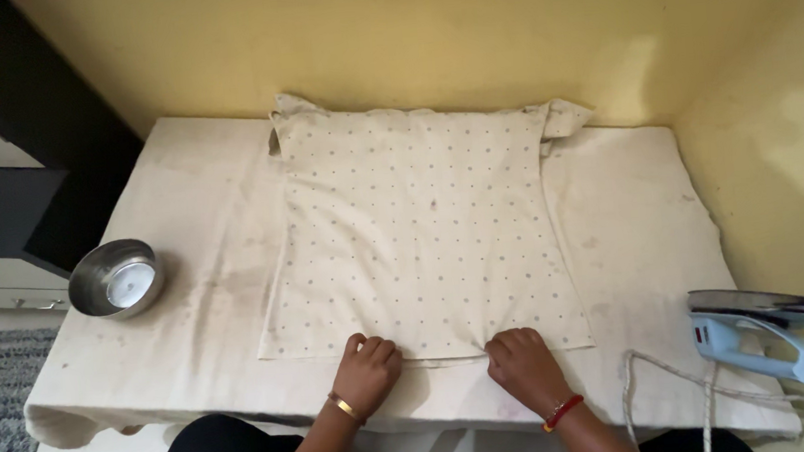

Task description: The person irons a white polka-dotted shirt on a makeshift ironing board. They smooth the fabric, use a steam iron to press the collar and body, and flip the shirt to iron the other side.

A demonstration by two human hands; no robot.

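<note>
Cream dotted garment (pixel 422 234) spread flat on padded table, hem nearest.

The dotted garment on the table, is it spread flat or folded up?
Spread flat. The dotted garment lies open on the cloth-covered table, sleeves tucked at the top corners. Left hand and right hand press its near hem.

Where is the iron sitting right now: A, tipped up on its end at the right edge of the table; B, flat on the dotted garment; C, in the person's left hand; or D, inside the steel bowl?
A: the pale blue iron stands tipped up at the right edge of the cloth-covered table, apart from the dotted garment, whose near hem both the left hand and the right hand press down.
</note>
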